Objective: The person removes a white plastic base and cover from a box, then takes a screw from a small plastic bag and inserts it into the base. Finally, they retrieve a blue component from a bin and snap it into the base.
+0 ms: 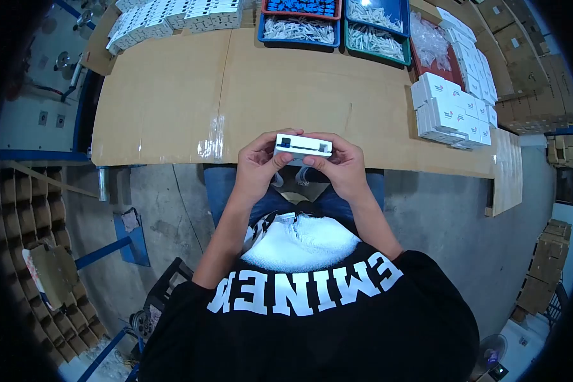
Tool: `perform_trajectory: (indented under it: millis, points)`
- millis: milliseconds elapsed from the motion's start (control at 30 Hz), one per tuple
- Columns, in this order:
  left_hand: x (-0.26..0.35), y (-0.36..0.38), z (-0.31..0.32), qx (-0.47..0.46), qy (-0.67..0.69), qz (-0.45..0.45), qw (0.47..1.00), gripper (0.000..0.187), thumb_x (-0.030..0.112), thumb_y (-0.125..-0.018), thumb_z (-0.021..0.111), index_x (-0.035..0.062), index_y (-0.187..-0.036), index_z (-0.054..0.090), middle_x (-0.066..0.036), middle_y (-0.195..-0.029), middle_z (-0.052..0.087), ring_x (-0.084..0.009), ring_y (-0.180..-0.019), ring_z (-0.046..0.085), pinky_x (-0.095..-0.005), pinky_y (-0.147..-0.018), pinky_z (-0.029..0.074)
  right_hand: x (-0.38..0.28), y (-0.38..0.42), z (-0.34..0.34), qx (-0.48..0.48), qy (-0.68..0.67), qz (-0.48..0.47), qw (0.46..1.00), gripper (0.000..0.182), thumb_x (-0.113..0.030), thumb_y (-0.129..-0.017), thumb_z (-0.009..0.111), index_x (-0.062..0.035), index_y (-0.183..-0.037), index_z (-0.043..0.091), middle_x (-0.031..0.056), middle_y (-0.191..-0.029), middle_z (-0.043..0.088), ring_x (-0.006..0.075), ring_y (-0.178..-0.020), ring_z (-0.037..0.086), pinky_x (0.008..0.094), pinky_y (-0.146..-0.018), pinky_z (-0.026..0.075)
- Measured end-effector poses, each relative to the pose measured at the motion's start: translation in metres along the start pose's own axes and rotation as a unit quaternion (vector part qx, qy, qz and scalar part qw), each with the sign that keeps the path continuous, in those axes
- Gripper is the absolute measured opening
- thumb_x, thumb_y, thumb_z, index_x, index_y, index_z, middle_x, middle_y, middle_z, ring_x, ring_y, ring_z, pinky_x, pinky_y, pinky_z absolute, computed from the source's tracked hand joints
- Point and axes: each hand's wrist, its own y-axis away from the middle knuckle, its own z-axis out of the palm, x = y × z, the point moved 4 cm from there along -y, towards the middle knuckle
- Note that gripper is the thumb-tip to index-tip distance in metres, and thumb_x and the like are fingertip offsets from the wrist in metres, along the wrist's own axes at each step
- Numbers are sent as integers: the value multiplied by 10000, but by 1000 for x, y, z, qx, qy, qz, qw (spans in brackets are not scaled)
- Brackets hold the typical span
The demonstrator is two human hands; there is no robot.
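Note:
Between my two hands is a small white box (304, 145), held level just over the near edge of the table. Its upper side shows a dark square piece at the left, a thin dark slit along the middle and a pale opening at the right. My left hand (261, 159) grips the left end, thumb at the front and fingers behind. The right end is gripped by my right hand (340, 164) in the same way. What lies inside the box is too small to make out.
Cardboard covers the table (165, 95). At its back stand blue trays (299, 43) of small white parts, a green tray (379, 58) and a red tray (452, 71) with clear plastic bags. White boxes are stacked at right (449, 114) and back left (172, 16).

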Motion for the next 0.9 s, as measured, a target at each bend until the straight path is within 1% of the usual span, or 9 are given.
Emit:
perform_trajectory:
  millis: [233,333,400,533,633,700,833,900]
  points:
    - [-4,0,3,1,4,19,1000,387,52,-921,757,-6,-1288,649,-168,-1327,677,-237,-1226,640,-377,-1070,520,0,0,-3,-1,13,-12,1000,367,-11,-894,787,15,-1245,685,81,-1164,729,148,-1103,671,301,-979,545]
    - [-2,-1,4,8,-13,31,999,367,37,-925,748,-7,-1276,655,-166,-1313,683,-238,-1218,645,-379,-1069,521,-2,-3,-7,-5,29,-6,1000,358,-1,-895,781,15,-1240,683,78,-1151,729,146,-1092,673,300,-970,550]
    - [-6,0,2,5,-6,19,1000,361,26,-924,744,-4,-1274,659,-161,-1292,692,-236,-1210,650,-376,-1064,523,0,-3,-9,-19,-3,20,1000,359,1,-889,786,13,-1232,681,71,-1133,727,144,-1080,675,300,-957,555]
    - [-9,0,2,4,-16,19,1000,350,23,-924,742,-4,-1265,662,-156,-1274,699,-236,-1206,652,-376,-1061,526,2,-4,-11,-21,-1,22,1000,354,-1,-884,791,13,-1220,679,63,-1114,726,142,-1069,676,301,-948,559]
    - [-11,-1,1,8,-11,26,1000,339,24,-926,740,-8,-1255,662,-158,-1274,698,-237,-1208,651,-375,-1061,526,3,-3,-11,-2,-3,16,1000,355,0,-880,796,12,-1215,680,58,-1103,727,136,-1055,676,297,-942,557]
    - [-10,-1,2,-2,-7,31,1000,326,25,-932,735,-13,-1247,660,-161,-1278,696,-237,-1214,648,-377,-1063,525,3,-2,-12,-5,26,1,1000,347,-13,-886,796,10,-1213,684,57,-1096,733,130,-1041,676,291,-925,554]
    - [-10,-3,2,-2,-6,2,1000,320,24,-936,730,-14,-1246,660,-163,-1281,694,-239,-1223,643,-378,-1065,522,7,-4,-17,-2,54,10,998,332,-36,-894,796,9,-1206,691,56,-1087,737,125,-1030,675,286,-915,548]
    - [-12,-2,2,5,-7,-7,1000,337,47,-937,739,-14,-1259,657,-160,-1283,694,-237,-1228,640,-370,-1059,518,6,-4,-16,1,51,31,998,320,-56,-902,795,8,-1200,698,52,-1080,740,122,-1025,675,285,-908,546]
